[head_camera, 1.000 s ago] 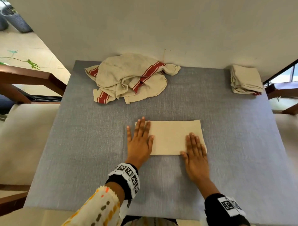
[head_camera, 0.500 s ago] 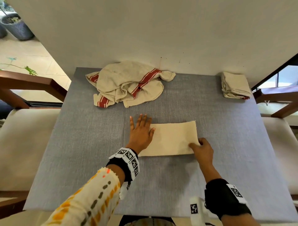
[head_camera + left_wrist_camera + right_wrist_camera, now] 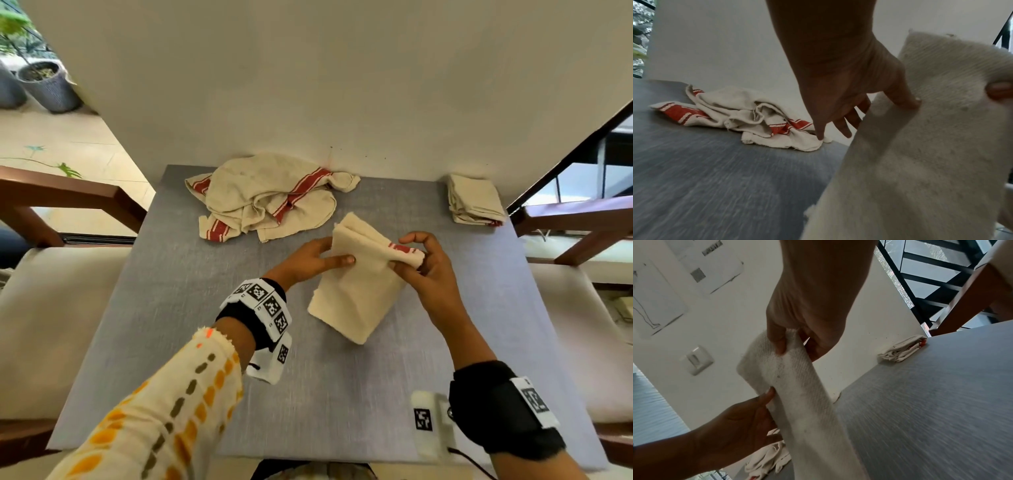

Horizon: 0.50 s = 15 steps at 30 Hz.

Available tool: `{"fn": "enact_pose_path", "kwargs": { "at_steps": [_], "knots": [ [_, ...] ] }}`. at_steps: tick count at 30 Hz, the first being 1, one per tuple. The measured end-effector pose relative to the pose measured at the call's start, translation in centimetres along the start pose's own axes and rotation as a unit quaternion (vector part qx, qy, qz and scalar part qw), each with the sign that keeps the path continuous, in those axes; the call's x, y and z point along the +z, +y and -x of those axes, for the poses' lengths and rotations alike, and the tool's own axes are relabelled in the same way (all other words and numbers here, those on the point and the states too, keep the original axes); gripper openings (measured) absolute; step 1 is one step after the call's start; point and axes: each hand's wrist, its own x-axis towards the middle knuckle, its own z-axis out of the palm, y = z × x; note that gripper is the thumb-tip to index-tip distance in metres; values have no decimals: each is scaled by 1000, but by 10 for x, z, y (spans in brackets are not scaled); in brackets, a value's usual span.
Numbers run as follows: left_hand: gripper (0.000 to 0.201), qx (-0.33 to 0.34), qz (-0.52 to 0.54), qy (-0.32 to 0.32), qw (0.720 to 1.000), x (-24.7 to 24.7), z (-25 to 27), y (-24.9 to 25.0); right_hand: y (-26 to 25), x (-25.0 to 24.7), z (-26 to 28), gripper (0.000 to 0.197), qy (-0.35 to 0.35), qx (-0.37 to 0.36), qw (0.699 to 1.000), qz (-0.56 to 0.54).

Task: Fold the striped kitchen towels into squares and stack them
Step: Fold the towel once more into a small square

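Head view: two hands [image 3: 370,260], one towel [image 3: 356,294].

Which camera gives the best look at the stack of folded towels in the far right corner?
The head view: the folded stack shows whole from above, on the grey table against the wall. The right wrist view catches it small and side-on, layers visible. The left wrist view does not show it.

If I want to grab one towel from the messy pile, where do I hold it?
Pinch the loose striped corner at the pile's front left, coming from the near side. It lies flat on the table and sticks out clear of the bunched folds, so it should probably pull free easiest.
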Motion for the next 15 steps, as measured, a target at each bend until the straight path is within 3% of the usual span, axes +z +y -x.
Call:
{"fn": "enact_pose_path", "kwargs": {
  "at_steps": [3, 7, 10, 15],
  "knots": [
    [34, 4, 33, -11, 999, 13, 1, 20, -2, -11, -6, 31, 28, 16, 999, -19],
    [30, 9, 79, 7, 997, 31, 0, 39, 7, -30, -17, 52, -16, 101, 995, 4],
    [36, 12, 83, 13, 996, 37, -7, 47, 16, -41, -26, 50, -45, 147, 983, 97],
    [49, 1, 59, 17, 998, 36, -22, 59, 11, -51, -48, 41, -8, 92, 974, 207]
  ]
}}
